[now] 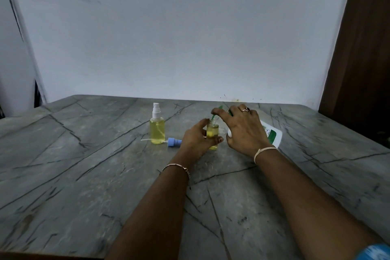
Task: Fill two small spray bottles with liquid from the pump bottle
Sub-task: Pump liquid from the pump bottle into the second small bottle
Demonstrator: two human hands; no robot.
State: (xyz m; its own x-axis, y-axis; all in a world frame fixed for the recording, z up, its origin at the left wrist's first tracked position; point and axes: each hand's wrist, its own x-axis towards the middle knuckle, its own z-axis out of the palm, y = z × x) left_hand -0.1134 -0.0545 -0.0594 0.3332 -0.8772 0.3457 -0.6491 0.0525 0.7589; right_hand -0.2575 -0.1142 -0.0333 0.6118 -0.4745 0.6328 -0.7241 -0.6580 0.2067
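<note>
One small spray bottle (157,132) looks finished: it stands upright on the surface (84,175) well out beyond the left fingers (218,139), full of yellow liquid with its white spray top on. The second bottle (212,133) stands open and about half full, the left hand (196,139) curled round its side. The right hand (244,131) is clamped over the tilted pump bottle (273,135), whose green spout (215,114) reaches just past the right fingers (223,114) to the open neck. Left to do, I judge: top up and refit the blue spray cap (174,142) lying just beside the left hand. The pump bottle's green-and-white label is too small to read.
</note>
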